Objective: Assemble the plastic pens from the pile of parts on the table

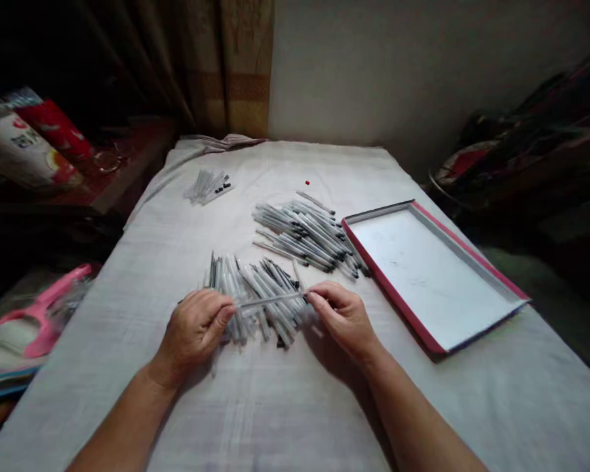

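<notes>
A clear pen barrel (270, 300) is stretched level between my two hands. My left hand (195, 331) is closed round its left end, and my right hand (343, 321) pinches the right end, where a small dark part shows at the fingertips. Beneath the barrel lies a loose pile of clear pen parts (233, 278), some with dark refills or tips. Farther back and to the right is a larger heap of pens (302, 233) with black ends. A smaller bunch of clear tubes (204, 187), with several black pieces beside it, lies at the back left.
A shallow white box lid (423, 269) with red edges rests on the right of the cloth-covered table (255, 419). One tiny red piece (307, 182) lies near the back. At the left are a side table holding packages (24, 151) and a pink-handled item (44, 311).
</notes>
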A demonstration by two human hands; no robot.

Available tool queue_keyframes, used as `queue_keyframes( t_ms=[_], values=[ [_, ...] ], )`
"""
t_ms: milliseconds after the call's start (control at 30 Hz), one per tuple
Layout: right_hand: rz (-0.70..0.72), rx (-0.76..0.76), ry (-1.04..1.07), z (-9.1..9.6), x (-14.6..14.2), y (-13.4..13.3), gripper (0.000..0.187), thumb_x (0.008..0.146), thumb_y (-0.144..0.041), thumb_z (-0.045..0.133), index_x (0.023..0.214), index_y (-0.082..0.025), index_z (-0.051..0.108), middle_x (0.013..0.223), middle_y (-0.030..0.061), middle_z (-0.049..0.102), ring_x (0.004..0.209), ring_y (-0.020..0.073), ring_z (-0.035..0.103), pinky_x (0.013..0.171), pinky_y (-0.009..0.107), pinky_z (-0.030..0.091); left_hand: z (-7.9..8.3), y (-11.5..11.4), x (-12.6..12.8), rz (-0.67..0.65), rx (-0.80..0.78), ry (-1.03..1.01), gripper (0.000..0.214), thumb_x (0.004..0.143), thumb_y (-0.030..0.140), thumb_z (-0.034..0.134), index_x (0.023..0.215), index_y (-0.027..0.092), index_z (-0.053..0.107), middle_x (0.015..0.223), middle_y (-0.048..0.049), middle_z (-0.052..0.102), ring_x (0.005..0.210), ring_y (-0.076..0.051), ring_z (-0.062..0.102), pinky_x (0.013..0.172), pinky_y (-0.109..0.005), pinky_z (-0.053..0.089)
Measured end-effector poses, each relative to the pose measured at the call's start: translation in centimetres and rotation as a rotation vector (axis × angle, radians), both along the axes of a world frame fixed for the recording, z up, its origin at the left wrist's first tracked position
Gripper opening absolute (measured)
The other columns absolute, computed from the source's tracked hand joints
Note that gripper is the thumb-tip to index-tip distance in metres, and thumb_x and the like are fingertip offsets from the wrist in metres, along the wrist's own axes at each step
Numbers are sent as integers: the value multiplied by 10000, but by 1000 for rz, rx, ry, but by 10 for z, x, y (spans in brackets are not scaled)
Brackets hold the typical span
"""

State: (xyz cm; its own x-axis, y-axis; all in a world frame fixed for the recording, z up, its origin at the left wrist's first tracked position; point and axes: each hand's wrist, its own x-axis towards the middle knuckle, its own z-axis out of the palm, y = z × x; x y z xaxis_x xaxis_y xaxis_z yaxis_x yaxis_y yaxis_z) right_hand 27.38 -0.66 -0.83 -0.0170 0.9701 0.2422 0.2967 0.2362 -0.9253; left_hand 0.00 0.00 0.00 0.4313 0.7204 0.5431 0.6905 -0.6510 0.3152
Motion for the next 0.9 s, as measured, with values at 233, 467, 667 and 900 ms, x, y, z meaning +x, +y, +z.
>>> queue_keyframes(
  t_ms=[233, 467, 667, 900],
  values=[
    [-111, -99, 91, 5, 3, 3, 167, 774, -319, 660, 710, -188, 743, 656, 27, 694, 602, 156, 608, 548, 262, 450, 2, 0, -3, 7, -34, -4, 281, 988, 341, 447, 835, 208, 641, 745, -21, 696, 698, -161, 644, 677, -287, 493],
    [-512, -76, 262, 4, 34, 14, 190, 735, -368, 704, 748, -182, 739, 613, 1, 649, 552, 134, 559, 527, 259, 450, 4, 9, -38, 298, -41, -88, 276, 960, 390, 469, 824, 229, 648, 754, -24, 686, 730, -196, 658, 703, -327, 516],
    [-383, 256, -83, -3, 11, 3, 104, 834, -235, 661, 806, -188, 749, 764, 50, 734, 653, 161, 639, 536, 261, 465, -7, 11, -45, 469, -117, -165, 311, 942, 447, 461, 817, 239, 655, 729, -8, 676, 713, -196, 667, 677, -315, 522],
    [-171, 406, -294, -7, -5, -1, 134, 851, -113, 601, 844, -193, 708, 744, 43, 706, 673, 166, 659, 623, 277, 529, -23, 10, -43, 508, -129, -256, 333, 929, 456, 468, 795, 227, 669, 706, -19, 699, 644, -182, 670, 609, -291, 528]
  ],
)
